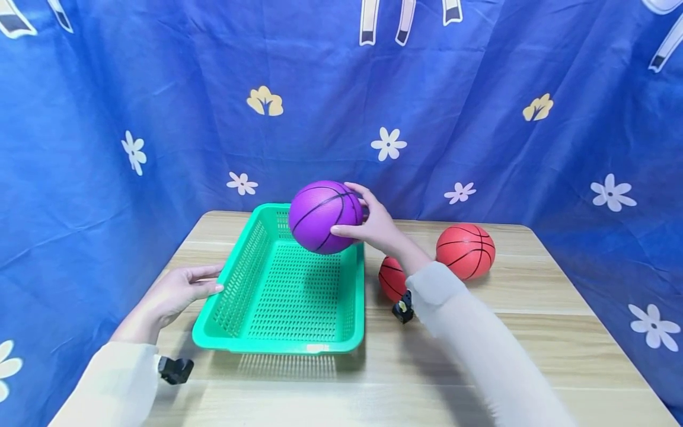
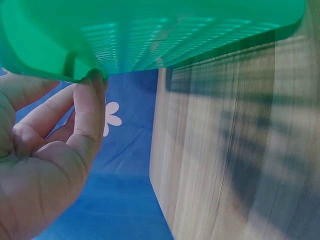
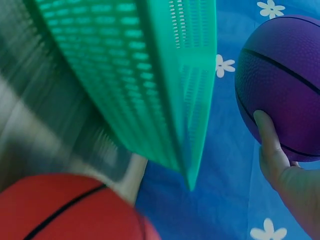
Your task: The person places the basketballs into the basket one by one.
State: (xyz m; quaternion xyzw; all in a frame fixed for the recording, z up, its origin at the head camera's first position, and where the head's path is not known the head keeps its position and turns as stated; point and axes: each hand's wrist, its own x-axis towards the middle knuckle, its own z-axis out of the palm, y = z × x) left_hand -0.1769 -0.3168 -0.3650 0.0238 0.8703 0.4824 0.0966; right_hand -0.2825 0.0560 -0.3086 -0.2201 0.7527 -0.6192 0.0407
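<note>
A purple ball with black basketball lines is held up over the far right part of a green plastic basket. My right hand grips it from the right, thumb on the near side and fingers behind. The right wrist view shows the thumb pressed against the purple ball; the other fingers are mostly hidden. At the basket's left side, my left hand pinches the rim. From the left wrist view, that hand's fingers meet the underside of the green basket's rim.
Right of the basket, a red ball with black lines sits on the wooden table. Another red ball is partly hidden by my right forearm. A blue curtain with white flowers hangs behind the table and along its sides.
</note>
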